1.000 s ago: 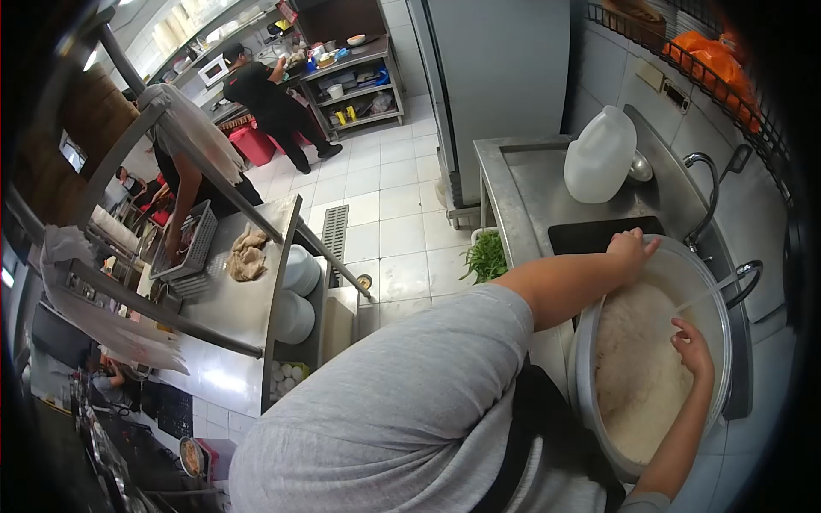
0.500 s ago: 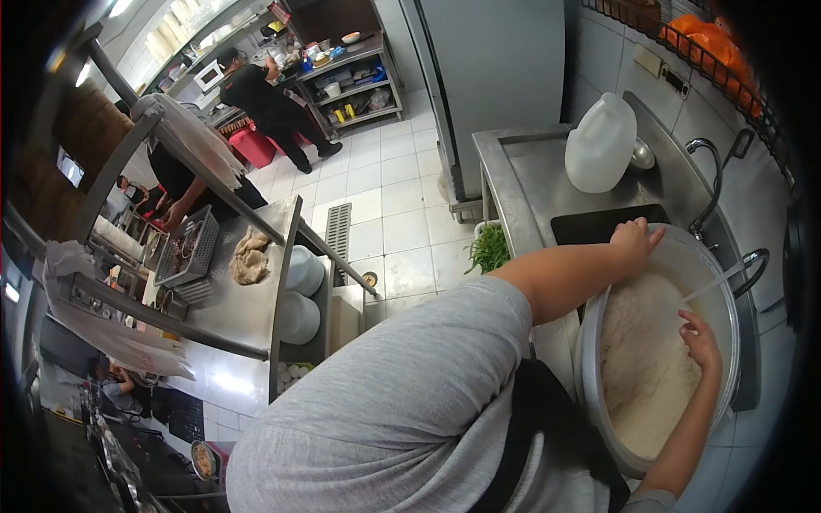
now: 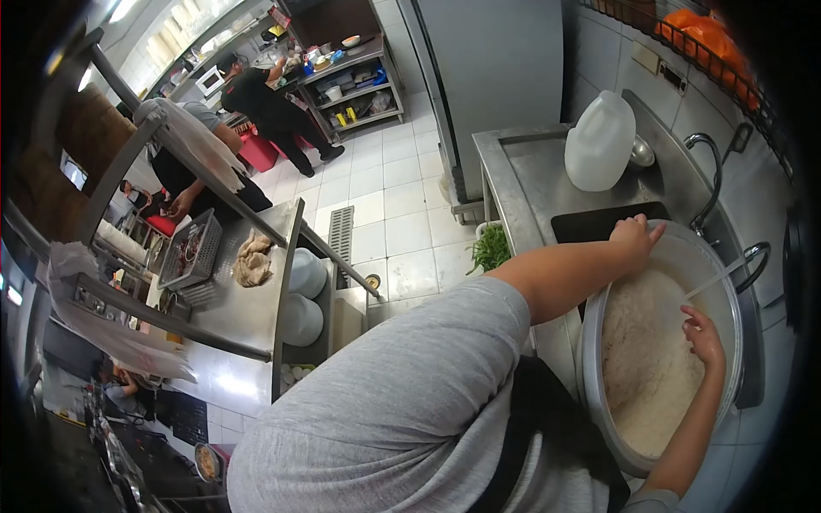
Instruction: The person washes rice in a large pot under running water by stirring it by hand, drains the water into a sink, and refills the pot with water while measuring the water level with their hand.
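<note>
A large metal pot (image 3: 592,376) stands in the sink area, holding cloudy water over a pale, grainy mass (image 3: 641,368) that looks like rice. A clear stream of water (image 3: 717,280) runs into it from a curved faucet (image 3: 756,261). My left hand (image 3: 634,239) grips the pot's far rim, its fingers bent over the edge. Above the cloudy water, inside the near-right wall, hovers my right hand (image 3: 705,335), fingers apart and slightly curled, with nothing in it.
A translucent plastic jug (image 3: 601,145) and a metal bowl (image 3: 642,154) stand on the steel counter (image 3: 522,162). Leafy greens (image 3: 490,248) sit below its edge. At left, a steel table (image 3: 248,299) bears a grey basket (image 3: 190,248) and a cloth (image 3: 253,258). Several people work beyond.
My right hand has shifted very slightly, still over the pot. The left hand stays on the rim. At left, the nearer co-worker has leaned into fuller view.
</note>
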### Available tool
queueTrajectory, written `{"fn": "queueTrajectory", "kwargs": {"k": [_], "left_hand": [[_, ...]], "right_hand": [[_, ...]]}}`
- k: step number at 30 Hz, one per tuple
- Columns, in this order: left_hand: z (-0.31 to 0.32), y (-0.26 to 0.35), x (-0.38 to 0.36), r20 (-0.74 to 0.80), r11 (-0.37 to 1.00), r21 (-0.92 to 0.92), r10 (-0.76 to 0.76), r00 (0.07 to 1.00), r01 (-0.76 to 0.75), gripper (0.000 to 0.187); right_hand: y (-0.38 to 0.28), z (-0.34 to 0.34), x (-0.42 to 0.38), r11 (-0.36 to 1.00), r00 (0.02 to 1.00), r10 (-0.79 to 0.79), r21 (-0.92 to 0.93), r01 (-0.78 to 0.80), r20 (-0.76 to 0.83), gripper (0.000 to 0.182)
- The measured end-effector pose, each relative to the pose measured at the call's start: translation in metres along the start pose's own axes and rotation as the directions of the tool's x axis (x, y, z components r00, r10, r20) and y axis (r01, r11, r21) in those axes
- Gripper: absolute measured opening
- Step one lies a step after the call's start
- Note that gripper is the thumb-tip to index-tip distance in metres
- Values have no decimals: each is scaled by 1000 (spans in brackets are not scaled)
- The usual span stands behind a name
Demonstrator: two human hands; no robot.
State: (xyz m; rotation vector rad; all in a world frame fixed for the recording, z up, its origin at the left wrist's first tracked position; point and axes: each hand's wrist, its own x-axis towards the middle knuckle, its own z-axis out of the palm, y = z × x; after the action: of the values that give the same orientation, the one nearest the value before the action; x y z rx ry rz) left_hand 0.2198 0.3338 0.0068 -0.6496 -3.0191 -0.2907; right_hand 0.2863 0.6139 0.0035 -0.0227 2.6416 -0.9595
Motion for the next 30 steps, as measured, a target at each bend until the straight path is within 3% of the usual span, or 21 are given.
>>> {"fn": "queueTrajectory", "kwargs": {"k": [30], "left_hand": [[-3, 1, -5, -21, 1000, 31, 1, 1000, -1, 90]], "right_hand": [[11, 5, 7, 997, 998, 52, 55, -54, 45, 45]]}}
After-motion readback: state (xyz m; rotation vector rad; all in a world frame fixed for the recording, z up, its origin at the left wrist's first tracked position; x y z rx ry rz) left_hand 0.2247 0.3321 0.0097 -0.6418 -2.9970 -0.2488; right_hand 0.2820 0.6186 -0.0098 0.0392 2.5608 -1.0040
